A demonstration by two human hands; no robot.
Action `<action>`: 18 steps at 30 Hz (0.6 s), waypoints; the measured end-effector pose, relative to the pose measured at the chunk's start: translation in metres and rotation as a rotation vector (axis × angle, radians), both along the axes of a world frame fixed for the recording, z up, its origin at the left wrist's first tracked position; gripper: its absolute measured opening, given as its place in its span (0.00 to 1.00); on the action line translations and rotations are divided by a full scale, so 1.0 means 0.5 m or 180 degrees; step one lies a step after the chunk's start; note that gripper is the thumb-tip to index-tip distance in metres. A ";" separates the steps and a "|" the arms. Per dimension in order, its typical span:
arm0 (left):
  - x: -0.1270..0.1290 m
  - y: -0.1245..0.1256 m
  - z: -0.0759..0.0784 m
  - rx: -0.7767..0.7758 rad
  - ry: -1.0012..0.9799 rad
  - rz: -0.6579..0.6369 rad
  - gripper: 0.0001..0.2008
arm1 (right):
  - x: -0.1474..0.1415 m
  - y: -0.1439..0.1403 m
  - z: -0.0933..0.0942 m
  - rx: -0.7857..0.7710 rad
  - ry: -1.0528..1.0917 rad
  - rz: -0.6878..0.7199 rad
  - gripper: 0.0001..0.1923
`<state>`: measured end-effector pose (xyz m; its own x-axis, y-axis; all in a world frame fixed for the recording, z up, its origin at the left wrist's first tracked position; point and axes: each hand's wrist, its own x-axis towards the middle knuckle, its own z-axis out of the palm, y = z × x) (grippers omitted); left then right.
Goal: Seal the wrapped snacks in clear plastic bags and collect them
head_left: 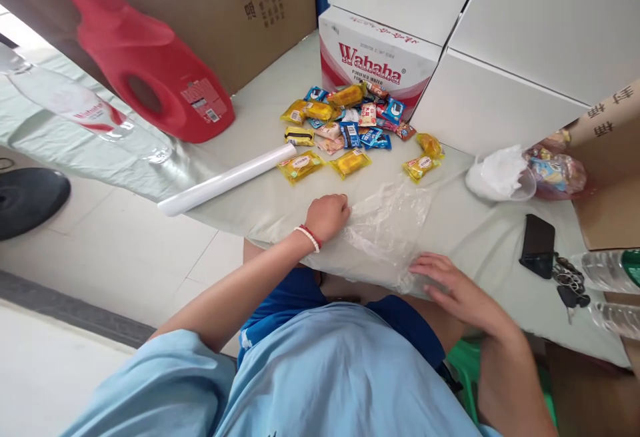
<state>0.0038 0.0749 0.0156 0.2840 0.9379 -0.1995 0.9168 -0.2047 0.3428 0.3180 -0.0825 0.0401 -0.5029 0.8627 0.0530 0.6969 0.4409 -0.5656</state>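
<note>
A thin, clear plastic bag (390, 220) lies crumpled on the cloth-covered table, by its front edge. At the bag's left side is my left hand (327, 216), closed in a fist. Its curled fingertips are hidden, so I cannot see whether they grip the film. My right hand (447, 284) is open, fingers spread, at the bag's lower right corner. Beyond the bag are a pile of wrapped snacks (350, 132), two yellow packets (351, 162) in front of it, and another yellow pair (421, 167) to the right.
A white roll (227, 180) lies to the left, near a red jug (150, 70) and a clear bottle (100, 114). A Wahaba carton (377, 50) stands behind the snacks. To the right are a white plastic-lined tub (500, 177), a black phone (538, 245), keys (570, 280) and bottles (607, 270).
</note>
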 end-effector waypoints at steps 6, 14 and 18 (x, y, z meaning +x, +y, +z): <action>0.051 -0.057 -0.014 0.0732 -0.0118 0.0298 0.19 | 0.003 0.138 0.102 0.0591 -0.0190 -0.1000 0.14; 0.045 -0.044 -0.024 0.0508 -0.0367 0.0493 0.15 | -0.173 0.211 -0.112 0.0800 -0.0346 -0.1201 0.19; -0.022 -0.044 -0.020 0.0388 -0.0422 0.1035 0.13 | -0.188 0.198 -0.155 0.0996 -0.0029 -0.1449 0.24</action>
<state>-0.0074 0.0531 0.0055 -0.0169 0.9979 -0.0622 0.8900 0.0434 0.4540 0.2237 0.0165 -0.0374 -0.0845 0.9369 0.3392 0.8607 0.2401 -0.4489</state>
